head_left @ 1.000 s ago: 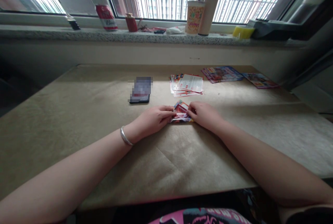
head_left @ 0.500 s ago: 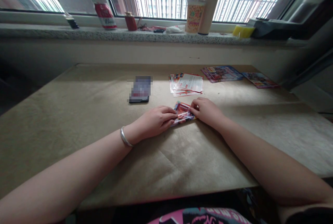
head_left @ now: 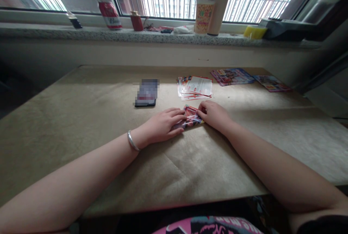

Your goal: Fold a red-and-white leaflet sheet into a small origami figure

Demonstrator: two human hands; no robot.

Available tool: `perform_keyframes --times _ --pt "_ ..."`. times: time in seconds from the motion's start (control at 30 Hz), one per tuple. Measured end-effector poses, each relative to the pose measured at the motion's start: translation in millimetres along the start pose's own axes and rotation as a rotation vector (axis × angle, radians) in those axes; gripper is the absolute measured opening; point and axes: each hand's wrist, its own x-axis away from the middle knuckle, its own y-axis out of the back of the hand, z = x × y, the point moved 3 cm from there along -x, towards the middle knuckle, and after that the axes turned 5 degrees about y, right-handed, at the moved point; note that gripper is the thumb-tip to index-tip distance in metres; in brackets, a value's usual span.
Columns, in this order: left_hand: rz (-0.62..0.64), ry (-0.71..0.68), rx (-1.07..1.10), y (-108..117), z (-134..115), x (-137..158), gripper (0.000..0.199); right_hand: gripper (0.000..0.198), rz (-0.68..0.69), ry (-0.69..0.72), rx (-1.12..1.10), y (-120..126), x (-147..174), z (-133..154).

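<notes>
A small glossy printed packet (head_left: 192,117), red, orange and purple, lies on the table in front of me; I cannot tell what is inside. My left hand (head_left: 165,123) rests on its left part, fingers stretched out flat and spread, hiding some of it. At the packet's right end, my right hand (head_left: 213,114) grips the edge between thumb and bent fingers. Just beyond the hands is a loose pile of white and orange printed cards (head_left: 199,86). A dark phone (head_left: 147,92), its screen pixelated, lies beyond my left hand.
Colourful printed packets (head_left: 233,76) overlap at the back right of the table, with another stack (head_left: 273,83) beside them. On the granite windowsill (head_left: 89,35) stand a red can (head_left: 109,15), a small red bottle (head_left: 136,21), a patterned cup (head_left: 203,16) and a yellow object (head_left: 255,32).
My left hand's fingers have spread and flattened further over the packet's left side. My right hand stays at the right end, almost unmoved.
</notes>
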Motion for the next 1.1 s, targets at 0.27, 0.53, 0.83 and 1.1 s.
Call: perform_keyframes --times 0.27,0.53,0.83,1.1 --pt "-0.032 -0.035 0.015 9 5 1 0.040 0.023 0.029 0.253 -0.093 7 11 6" --pt "-0.045 -0.024 -0.013 13 13 5 0.037 0.033 0.077 0.408 -0.054 2 14 12" --pt "-0.021 0.034 -0.069 11 12 5 0.038 0.038 0.082 0.395 0.026 4 16 15" --pt "-0.036 0.085 -0.109 8 7 3 0.041 0.046 0.079 0.383 0.075 2 15 15"
